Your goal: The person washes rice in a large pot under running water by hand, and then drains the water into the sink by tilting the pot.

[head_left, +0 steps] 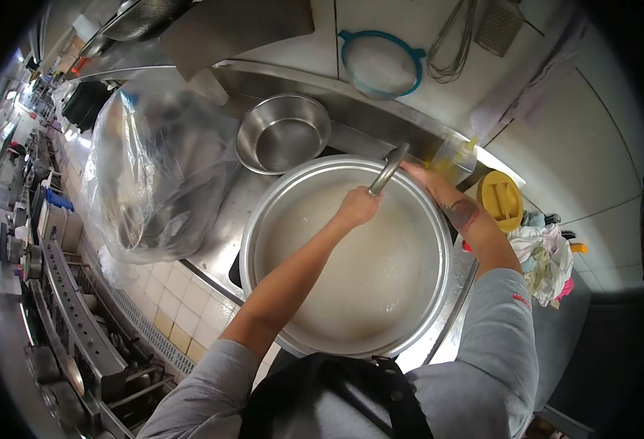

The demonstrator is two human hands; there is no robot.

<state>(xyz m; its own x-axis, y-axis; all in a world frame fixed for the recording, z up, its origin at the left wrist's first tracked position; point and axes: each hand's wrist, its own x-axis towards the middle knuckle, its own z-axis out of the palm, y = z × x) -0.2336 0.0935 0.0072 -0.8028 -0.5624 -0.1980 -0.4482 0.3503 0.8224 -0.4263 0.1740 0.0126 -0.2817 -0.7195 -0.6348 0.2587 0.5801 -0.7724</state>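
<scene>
A large metal pot [249,252] of cloudy whitish liquid stands in front of me. Over its far side, a curved metal faucet [391,170] reaches in. My left hand [358,207] is closed around the end of the spout, above the liquid. My right hand [422,178] is at the pot's far right rim, close to the base of the faucet. Its fingers are mostly hidden, so what they touch does not show.
A steel bowl [284,135] sits behind the pot. Large clear plastic bags [153,168] stand at left. A yellow container [500,201] and crumpled cloths [545,256] lie at right. A blue-rimmed strainer [382,64] and a whisk [453,44] hang on the wall.
</scene>
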